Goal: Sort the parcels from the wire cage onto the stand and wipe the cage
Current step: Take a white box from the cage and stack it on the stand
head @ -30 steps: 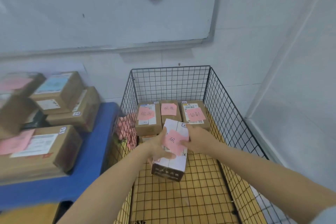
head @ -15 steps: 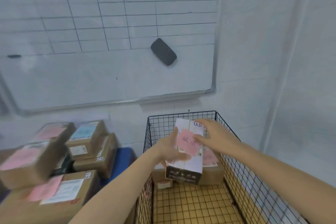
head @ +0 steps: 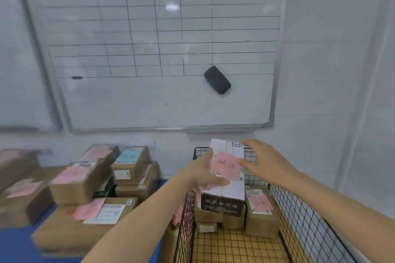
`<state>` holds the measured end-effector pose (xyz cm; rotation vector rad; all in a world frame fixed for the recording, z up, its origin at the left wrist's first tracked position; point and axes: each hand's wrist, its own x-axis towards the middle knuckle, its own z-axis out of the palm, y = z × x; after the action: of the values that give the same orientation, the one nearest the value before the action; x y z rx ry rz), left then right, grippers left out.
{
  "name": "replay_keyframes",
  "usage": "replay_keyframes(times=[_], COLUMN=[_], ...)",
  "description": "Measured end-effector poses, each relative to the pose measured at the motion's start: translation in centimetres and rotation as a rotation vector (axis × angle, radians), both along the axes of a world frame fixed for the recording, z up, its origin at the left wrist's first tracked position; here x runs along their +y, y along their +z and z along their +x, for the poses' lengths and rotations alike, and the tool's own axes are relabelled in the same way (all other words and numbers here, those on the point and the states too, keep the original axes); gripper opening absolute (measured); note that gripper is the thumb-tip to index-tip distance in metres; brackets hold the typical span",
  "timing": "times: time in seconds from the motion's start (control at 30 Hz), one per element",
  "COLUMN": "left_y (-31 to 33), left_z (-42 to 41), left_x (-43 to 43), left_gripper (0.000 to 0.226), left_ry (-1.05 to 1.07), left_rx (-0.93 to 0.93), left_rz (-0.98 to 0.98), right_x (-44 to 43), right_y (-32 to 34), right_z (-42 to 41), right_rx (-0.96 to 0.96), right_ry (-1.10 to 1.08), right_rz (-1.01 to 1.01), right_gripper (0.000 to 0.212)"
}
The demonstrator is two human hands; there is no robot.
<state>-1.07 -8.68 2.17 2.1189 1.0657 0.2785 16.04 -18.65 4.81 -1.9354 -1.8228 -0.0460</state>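
A gridded whiteboard (head: 149,49) with a black eraser (head: 217,79) fills the white wall above; at lower left brown parcels (head: 85,179) crowd a blue stand (head: 12,243), at lower right stands the black wire cage (head: 307,226). Above the cage, the white parcel (head: 226,190) with a pink note (head: 226,165) runs lengthwise away from the camera. The left hand (head: 206,174) clasps its left side; the right hand (head: 264,161) lies spread on its right edge.

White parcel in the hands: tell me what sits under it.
Under the white parcel, brown parcels stand on the wire cage floor at its far end. The ones directly beneath are partly covered; their count is unclear.
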Motion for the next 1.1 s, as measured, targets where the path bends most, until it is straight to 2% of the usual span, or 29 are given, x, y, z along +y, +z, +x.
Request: replay_keyframes(times=[0.33,0.53,0.8,0.9,1.1], left_y=[3.0,5.4,8.7,9.8,10.3], left_z=[-5.5,-11.5,-24.3,-29.9,-39.2], left_x=[-3.6,-2.7,3.1,5.8,11.0], left_gripper=[0.108,0.104,0.107,0.105,0.104], left_ry=[0.171,0.253,0.333,0.333,0.404], left_rx=[0.000,-0.089,-0.110,-0.059,-0.042], left_rz=[-0.061,-0.108,-0.084,-0.024,-0.056], right_x=[0.3,2.3,8.5,11.5,16.7], right_y=[0.9,2.6,5.3,5.6,5.0], right_z=[-4.9,-9.8,-20.7,-25.9,-34.7], right_rx=[0.026,0.013,0.047,0.084,0.154], right_ry=[0.085,0.149,0.252,0.289,0.341], right_rz=[-0.010,0.046,0.176,0.204,0.207], right_gripper=[0.060,0.059,0.050,0.051,0.055])
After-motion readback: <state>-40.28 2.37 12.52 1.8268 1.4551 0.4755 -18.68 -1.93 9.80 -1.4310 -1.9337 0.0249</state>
